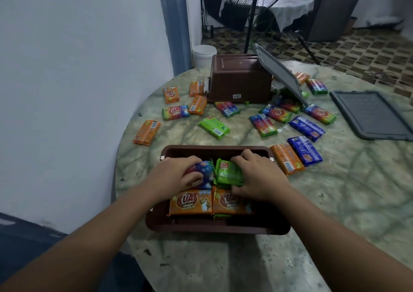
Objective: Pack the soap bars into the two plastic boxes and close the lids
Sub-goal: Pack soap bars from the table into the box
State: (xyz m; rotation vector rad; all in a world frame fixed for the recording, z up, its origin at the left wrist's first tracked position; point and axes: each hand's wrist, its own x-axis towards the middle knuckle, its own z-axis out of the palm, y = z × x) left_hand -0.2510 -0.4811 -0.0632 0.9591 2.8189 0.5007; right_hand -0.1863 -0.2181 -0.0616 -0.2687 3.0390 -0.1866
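One head-worn camera looks forward and down, close above the counter's [245, 258] near edge. The counter's far edge and the floor [335, 45] beyond show at top.

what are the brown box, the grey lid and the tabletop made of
Open brown box: likely moulded plastic, matte, rounded rim. Flat grey lid: apparently plastic, textured panel, raised edge. Round green-veined tabletop: looks like marble or imitation, faintly glossy.

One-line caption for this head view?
Left hand and right hand press soap bars into the near brown box.
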